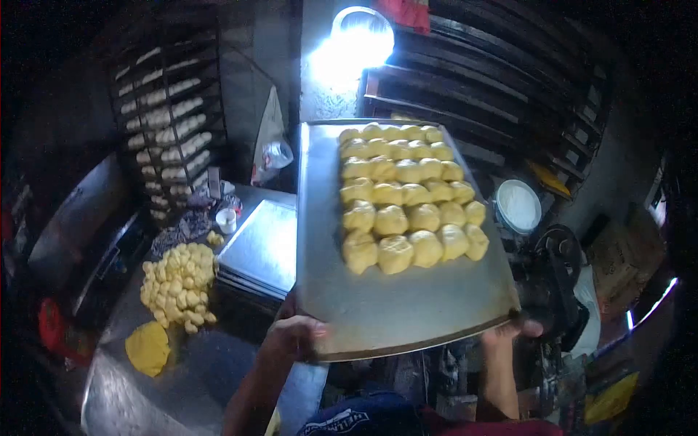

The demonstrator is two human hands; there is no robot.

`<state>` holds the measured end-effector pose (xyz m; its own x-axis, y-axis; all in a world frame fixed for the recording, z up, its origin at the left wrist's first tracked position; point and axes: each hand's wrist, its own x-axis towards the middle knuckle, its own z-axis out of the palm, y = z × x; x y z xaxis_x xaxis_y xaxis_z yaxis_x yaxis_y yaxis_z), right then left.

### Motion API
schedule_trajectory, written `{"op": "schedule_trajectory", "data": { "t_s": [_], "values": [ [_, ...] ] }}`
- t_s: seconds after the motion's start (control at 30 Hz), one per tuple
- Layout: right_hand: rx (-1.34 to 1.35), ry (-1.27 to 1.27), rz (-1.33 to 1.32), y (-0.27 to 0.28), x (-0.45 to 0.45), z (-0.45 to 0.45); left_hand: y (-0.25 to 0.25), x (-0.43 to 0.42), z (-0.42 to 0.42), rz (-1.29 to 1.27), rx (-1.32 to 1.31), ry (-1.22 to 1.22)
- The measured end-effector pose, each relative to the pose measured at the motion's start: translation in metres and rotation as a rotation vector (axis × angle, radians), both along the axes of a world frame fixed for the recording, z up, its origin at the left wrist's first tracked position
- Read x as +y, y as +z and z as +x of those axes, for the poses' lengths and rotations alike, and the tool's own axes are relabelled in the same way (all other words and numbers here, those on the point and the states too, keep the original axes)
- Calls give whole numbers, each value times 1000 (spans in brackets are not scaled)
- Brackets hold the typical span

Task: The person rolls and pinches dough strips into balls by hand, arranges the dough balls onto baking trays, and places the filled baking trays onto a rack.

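A large metal tray [392,312] is held up in front of me, its near edge toward my body. Several rows of round yellow dough balls [407,192] sit close together on its far part, and the near part is bare metal. My left hand [294,336] grips the near left corner, thumb on the rim. At the near right corner my right hand [509,333] holds the tray, with its fingers partly hidden beneath.
On the metal table [116,370] at left are a pile of small dough pieces [178,283], a flat yellow piece [147,349], stacked trays [263,236] and a cup [227,220]. Behind stands a loaded rack [166,131]. A white-filled tub [518,206] and dark machinery [563,283] are at right.
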<state>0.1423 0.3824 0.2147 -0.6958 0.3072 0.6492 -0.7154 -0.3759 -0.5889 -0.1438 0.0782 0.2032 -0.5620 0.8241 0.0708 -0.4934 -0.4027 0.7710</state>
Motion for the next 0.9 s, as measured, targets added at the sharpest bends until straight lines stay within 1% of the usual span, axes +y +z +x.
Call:
{"op": "schedule_trajectory", "data": {
  "t_s": [0.03,0.1,0.13,0.2,0.23,0.3,0.37,0.43,0.5,0.53,0.6,0.63,0.67,0.7,0.77,0.83,0.87,0.9],
  "values": [
    [48,-56,53,-3,-10,-10,3,14,-16,23,47,-53],
    [145,-154,-195,-35,-3,-15,20,46,-35,32,182,-92],
    [157,-155,-199,-42,9,-16,27,61,-43,35,229,-105],
    [90,-394,-77,-47,33,-12,35,92,-58,22,227,-198],
    [103,-406,-155,-47,40,-19,38,111,-67,24,236,-198],
    [127,-431,-289,-35,47,-40,29,147,-96,143,178,-371],
    [143,-445,-371,-29,74,-73,25,197,-120,211,186,-471],
    [155,-429,-415,-16,116,-105,33,258,-140,308,195,-562],
    [147,-369,-448,14,192,-143,52,314,-146,518,58,-617],
    [155,-383,-456,16,217,-161,54,323,-149,632,-21,-653],
    [165,-376,-471,13,259,-192,31,319,-139,476,-197,-501],
    [130,-358,-494,13,282,-208,8,308,-135,345,-186,-490],
    [111,-348,-510,14,302,-221,-27,295,-134,233,-129,-539],
    [92,-337,-526,15,322,-234,-48,273,-127,90,-23,-463],
    [72,-310,-447,26,366,-264,-90,228,-113,-216,173,-350],
    [42,-321,-441,34,400,-299,-143,165,-108,-291,100,-268],
    [11,-351,-429,40,410,-313,-170,129,-103,-319,43,-191],
    [1,-350,-428,49,417,-326,-193,91,-91,-410,-59,-46]
  ]
}}
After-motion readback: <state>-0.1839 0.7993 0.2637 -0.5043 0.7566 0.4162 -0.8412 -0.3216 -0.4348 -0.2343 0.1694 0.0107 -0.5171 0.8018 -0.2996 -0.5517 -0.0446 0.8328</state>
